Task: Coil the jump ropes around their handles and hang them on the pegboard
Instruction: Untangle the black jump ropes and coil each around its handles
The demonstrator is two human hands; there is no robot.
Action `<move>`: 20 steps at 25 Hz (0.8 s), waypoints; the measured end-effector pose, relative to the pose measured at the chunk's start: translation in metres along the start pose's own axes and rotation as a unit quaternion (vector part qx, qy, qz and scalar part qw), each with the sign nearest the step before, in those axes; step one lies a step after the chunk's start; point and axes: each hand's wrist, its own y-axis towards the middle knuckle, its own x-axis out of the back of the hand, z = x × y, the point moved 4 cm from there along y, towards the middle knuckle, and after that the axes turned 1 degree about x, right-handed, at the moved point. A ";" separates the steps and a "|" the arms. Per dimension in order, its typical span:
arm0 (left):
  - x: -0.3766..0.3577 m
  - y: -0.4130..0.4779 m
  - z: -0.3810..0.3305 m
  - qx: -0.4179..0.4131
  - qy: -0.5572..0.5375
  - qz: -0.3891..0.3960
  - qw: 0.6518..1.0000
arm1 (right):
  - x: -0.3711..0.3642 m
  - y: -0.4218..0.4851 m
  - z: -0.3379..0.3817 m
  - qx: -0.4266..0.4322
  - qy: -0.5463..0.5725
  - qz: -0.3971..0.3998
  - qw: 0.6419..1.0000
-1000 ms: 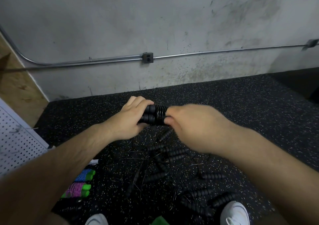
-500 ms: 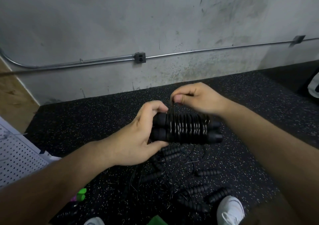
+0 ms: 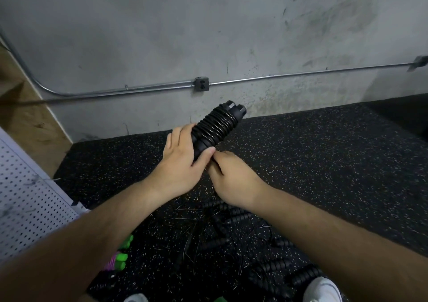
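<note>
- Black jump rope point(image 3: 216, 125), cable coiled round its paired ribbed handles, held above the speckled rubber floor point(image 3: 324, 162)
- Left hand point(image 3: 183, 162) grips its lower end; right hand point(image 3: 231, 179) curled beneath, grasp unclear
- Unhung; white perforated pegboard point(image 3: 25, 199) waits left, tangled black ropes point(image 3: 222, 230) below

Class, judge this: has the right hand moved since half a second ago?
Yes. The right hand has dropped away from the wall outlet box, from above the coiled jump rope to below its near end.
</note>
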 end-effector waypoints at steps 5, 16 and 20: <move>0.008 0.002 0.004 0.086 -0.107 0.003 0.990 | 0.014 -0.007 0.014 0.004 0.050 -0.036 0.998; 0.019 -0.001 -0.011 0.108 -0.461 0.094 0.876 | 0.045 -0.016 0.033 0.080 0.081 0.040 0.993; 0.015 -0.004 -0.014 0.113 -0.507 0.132 0.844 | 0.047 -0.017 0.034 0.113 0.062 0.004 0.992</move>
